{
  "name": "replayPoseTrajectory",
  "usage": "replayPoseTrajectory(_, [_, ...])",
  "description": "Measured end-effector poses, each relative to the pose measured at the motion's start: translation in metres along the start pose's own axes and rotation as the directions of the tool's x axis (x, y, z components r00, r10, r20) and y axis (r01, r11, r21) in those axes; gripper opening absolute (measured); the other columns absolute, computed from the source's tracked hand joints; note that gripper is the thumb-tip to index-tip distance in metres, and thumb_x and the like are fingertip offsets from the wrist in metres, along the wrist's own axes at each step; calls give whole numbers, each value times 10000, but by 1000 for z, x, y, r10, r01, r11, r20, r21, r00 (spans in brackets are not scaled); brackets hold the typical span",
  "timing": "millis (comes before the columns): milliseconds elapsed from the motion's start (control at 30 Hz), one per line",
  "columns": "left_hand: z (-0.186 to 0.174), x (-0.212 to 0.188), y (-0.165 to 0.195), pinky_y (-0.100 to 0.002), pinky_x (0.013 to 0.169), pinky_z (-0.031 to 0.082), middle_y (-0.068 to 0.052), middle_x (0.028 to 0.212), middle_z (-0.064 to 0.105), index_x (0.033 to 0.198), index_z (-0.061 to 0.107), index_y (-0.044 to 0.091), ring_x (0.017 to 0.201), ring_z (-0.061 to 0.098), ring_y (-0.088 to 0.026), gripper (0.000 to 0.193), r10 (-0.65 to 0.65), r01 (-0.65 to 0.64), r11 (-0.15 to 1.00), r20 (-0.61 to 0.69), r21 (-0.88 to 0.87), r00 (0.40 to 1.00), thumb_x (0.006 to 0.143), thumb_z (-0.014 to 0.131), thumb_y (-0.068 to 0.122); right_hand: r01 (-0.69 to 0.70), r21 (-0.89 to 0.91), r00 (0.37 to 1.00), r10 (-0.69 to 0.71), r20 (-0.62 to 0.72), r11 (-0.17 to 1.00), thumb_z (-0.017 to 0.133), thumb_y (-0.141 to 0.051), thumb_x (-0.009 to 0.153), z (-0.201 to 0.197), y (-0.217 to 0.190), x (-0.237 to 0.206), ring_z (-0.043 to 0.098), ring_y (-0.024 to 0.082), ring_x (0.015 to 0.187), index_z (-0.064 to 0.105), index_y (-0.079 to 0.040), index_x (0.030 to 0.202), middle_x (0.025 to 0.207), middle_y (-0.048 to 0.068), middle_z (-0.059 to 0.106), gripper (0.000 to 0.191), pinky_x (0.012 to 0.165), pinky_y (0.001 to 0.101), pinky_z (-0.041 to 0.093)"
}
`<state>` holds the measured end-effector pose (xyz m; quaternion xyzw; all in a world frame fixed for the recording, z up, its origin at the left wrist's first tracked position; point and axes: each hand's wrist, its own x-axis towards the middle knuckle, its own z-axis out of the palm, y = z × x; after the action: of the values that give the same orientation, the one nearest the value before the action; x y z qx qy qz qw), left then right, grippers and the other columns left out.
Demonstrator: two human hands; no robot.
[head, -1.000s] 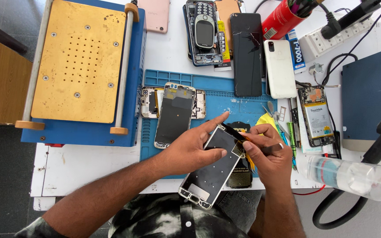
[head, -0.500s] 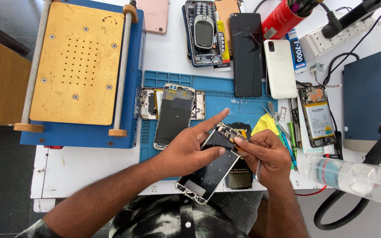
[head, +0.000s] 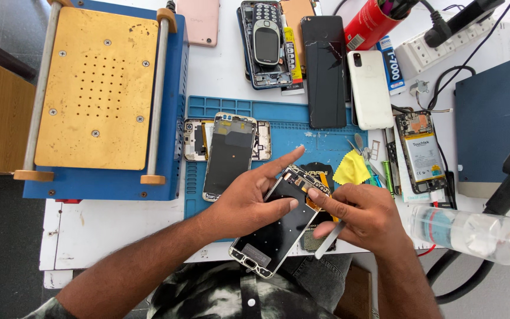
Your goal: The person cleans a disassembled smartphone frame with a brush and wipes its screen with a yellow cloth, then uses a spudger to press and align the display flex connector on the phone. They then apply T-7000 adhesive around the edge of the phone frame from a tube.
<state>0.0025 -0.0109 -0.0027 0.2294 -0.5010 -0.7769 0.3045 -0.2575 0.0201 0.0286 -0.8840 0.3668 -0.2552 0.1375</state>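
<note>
Your left hand (head: 244,204) grips the phone frame (head: 278,227) at lower centre of the frame, thumb across its dark inner face, forefinger stretched toward its top edge. Your right hand (head: 364,215) is closed around a thin metal tool (head: 328,232), forefinger touching the frame's top corner. Behind lies the blue mat (head: 302,127) with another phone chassis (head: 229,152); a yellow cloth (head: 351,169) sits just right, a clear bottle (head: 467,231) at lower right.

the clear bottle (head: 473,231) runs off the right edge; the left hand (head: 246,204) hides part of the phone frame (head: 275,233).
</note>
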Motion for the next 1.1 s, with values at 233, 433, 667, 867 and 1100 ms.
replayPoseTrajectory(233, [2,-1,5,-315,1034,558,-141,1251,722,1671,185,128,1105,664,-116,833,1,6,979,-38,202,999,976,641,68,65,-69,998,-64,21,995,834,-522,720,9,-1,-8,542,163,550,749,-137,1223,662,3,554,639,473,352,394])
replayPoseTrajectory(433, [7,-5,10,-331,1088,568,-143,1265,738,1672,220,153,1178,701,-121,814,133,-123,948,-13,294,991,990,656,71,-423,708,629,745,-221,566,695,-390,971,36,-11,-32,434,-5,615,691,-28,1286,916,-49,703,479,540,186,346])
replayPoseTrajectory(667, [7,-4,7,-306,974,629,-120,1186,739,1651,254,150,1059,740,-101,785,117,-91,927,-51,365,992,979,660,128,-462,848,551,833,46,258,754,-135,959,54,-19,-28,408,26,603,769,54,1101,734,-35,597,237,514,201,273])
replayPoseTrajectory(867, [4,-4,0,-234,628,527,-48,840,728,1324,602,73,738,639,-37,323,125,-65,946,-172,318,977,1057,659,246,-543,682,620,781,-68,491,758,-119,951,51,-37,-9,495,15,692,770,5,1042,809,-36,643,154,566,181,359])
replayPoseTrajectory(1100, [-1,-1,-3,-243,477,410,10,614,601,1236,626,65,553,543,-24,275,99,-14,908,-181,420,979,1042,625,260,-556,733,558,830,-21,392,767,-105,932,54,-38,-3,476,15,647,754,2,984,764,-43,629,119,532,180,330])
